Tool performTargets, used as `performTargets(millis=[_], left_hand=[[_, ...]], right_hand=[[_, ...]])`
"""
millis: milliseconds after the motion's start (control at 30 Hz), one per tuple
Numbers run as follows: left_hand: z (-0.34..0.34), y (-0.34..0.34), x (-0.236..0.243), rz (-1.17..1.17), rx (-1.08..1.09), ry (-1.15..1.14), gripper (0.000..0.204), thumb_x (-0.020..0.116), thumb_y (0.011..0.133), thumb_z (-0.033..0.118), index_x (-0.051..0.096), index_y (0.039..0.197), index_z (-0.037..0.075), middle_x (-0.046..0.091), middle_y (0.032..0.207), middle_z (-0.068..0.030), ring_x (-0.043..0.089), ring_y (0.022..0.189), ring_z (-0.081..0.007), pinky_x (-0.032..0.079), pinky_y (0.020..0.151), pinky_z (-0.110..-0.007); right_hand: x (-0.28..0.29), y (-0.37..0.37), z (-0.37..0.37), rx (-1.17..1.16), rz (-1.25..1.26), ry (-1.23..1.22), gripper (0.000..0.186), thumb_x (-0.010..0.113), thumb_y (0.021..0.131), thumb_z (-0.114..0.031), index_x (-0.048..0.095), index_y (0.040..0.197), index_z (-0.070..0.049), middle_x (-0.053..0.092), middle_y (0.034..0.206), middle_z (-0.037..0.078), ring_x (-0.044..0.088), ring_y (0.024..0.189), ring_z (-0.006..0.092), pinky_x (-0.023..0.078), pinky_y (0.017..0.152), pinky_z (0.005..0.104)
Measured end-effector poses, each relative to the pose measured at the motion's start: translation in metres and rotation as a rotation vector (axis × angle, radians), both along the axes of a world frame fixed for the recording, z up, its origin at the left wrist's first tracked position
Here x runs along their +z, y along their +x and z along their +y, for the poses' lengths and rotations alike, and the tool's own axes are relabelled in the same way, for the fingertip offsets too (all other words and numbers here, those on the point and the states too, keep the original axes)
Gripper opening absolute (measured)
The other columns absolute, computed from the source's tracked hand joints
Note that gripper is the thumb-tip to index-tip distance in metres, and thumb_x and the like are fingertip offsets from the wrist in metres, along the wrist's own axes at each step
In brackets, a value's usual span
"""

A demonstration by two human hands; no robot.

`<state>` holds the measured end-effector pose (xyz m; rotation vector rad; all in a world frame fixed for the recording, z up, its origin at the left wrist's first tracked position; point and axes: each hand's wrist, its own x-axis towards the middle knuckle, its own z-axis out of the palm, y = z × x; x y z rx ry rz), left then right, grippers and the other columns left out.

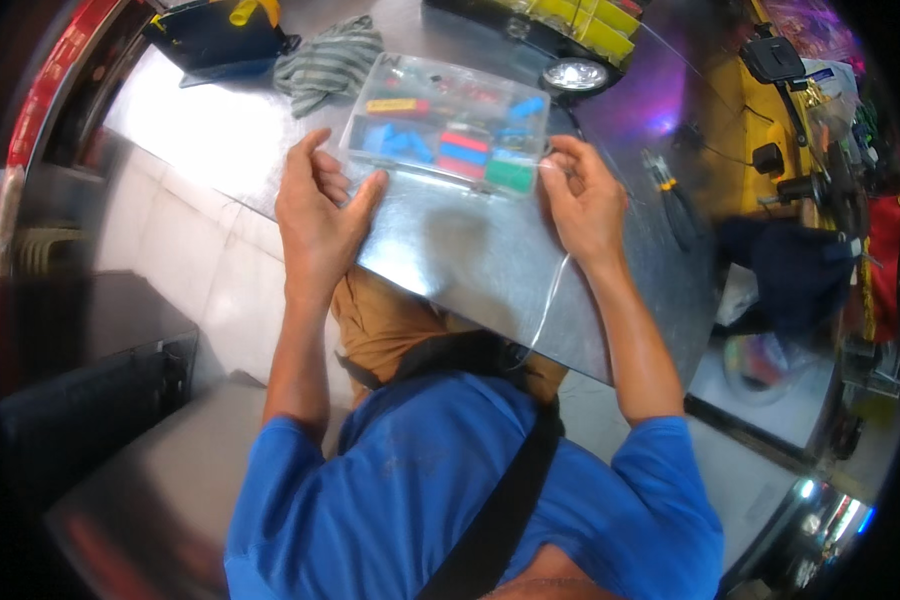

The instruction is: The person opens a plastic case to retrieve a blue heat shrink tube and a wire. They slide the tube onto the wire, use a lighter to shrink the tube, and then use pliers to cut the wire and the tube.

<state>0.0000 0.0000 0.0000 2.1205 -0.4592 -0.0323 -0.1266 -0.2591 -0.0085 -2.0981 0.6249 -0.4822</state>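
A clear compartment box (440, 120) with blue, red, yellow and green small pieces is at the upper middle of the steel table (470, 270). My left hand (320, 210) is at its lower left corner, fingers half-curled and apart, thumb at the front edge. My right hand (580, 200) has its fingers closed on the right corner of the box. A thin white cord (550, 300) runs down beside my right hand, and black-and-yellow pliers (670, 195) lie to its right.
A striped cloth (325, 65), a black-and-yellow case (210, 40), a yellow organizer (590, 30) and a round lamp (575, 75) sit at the back. Dark cloth (790, 265), tools and cables crowd the right side. A dark chair or cabinet (90, 390) stands at the lower left.
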Motion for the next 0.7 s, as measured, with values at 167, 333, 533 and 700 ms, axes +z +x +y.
performTargets(millis=[167, 333, 533, 700], left_hand=[[-0.002, -0.009, 0.000, 0.644, -0.133, -0.438, 0.044, 0.068, 0.101, 0.016, 0.050, 0.132, -0.009, 0.071, 0.105, -0.0182, 0.070, 0.071, -0.0135, 0.056, 0.058, -0.022], [-0.010, 0.004, 0.005, 0.767, -0.147, -0.552, 0.037, 0.056, 0.109, 0.029, 0.059, 0.119, -0.007, 0.073, 0.098, -0.0156, 0.072, 0.071, -0.0152, 0.059, 0.060, -0.022], [-0.002, 0.014, 0.006, 0.700, -0.190, -0.415, 0.035, 0.058, 0.108, 0.030, 0.062, 0.117, -0.003, 0.073, 0.091, -0.0113, 0.072, 0.067, -0.0125, 0.058, 0.060, -0.021], [-0.004, 0.004, 0.018, 0.416, -0.108, -0.057, 0.052, 0.070, 0.100, 0.037, 0.061, 0.126, -0.007, 0.074, 0.093, -0.0130, 0.067, 0.065, -0.0112, 0.054, 0.057, -0.022]], right_hand=[[0.014, -0.007, 0.016, 0.147, -0.103, -0.209, 0.056, 0.089, 0.080, -0.022, 0.068, 0.128, -0.003, 0.074, 0.099, 0.011, 0.061, 0.067, 0.0164, 0.052, 0.061, 0.0326], [0.005, -0.001, 0.013, 0.242, -0.183, -0.422, 0.058, 0.090, 0.076, -0.019, 0.069, 0.128, -0.004, 0.070, 0.098, 0.012, 0.065, 0.073, 0.0215, 0.053, 0.063, 0.0339], [0.005, 0.002, 0.007, 0.290, -0.215, -0.447, 0.059, 0.090, 0.074, -0.017, 0.069, 0.128, -0.005, 0.069, 0.100, 0.013, 0.067, 0.075, 0.0232, 0.055, 0.066, 0.0349], [0.011, -0.003, 0.015, 0.387, -0.185, -0.366, 0.054, 0.088, 0.076, -0.018, 0.070, 0.126, -0.006, 0.071, 0.104, 0.012, 0.070, 0.080, 0.0259, 0.057, 0.069, 0.0359]])
